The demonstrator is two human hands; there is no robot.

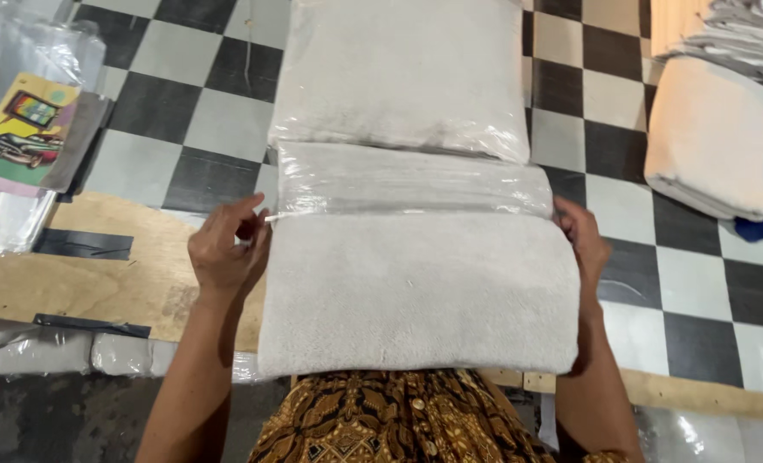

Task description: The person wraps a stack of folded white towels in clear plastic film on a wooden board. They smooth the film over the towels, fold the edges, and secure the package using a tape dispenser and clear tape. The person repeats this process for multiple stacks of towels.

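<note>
Soft folded towel (416, 291) looks bulky; my left hand (223, 253) pinches the slippery plastic bag (407, 180) edge, my right hand (583, 236) grips the opposite edge, fingers hidden.

Folded off-white towel (416, 291) lying flat, far end inside clear plastic bag (411, 176), near half bare

Left hand (224, 249) pinches shut; right hand (583, 236), half hidden, seems curled.

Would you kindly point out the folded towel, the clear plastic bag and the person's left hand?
folded towel (420, 291), head view, middle of its bare part.
clear plastic bag (411, 178), head view, its open end.
left hand (225, 249), head view, back of hand.
</note>
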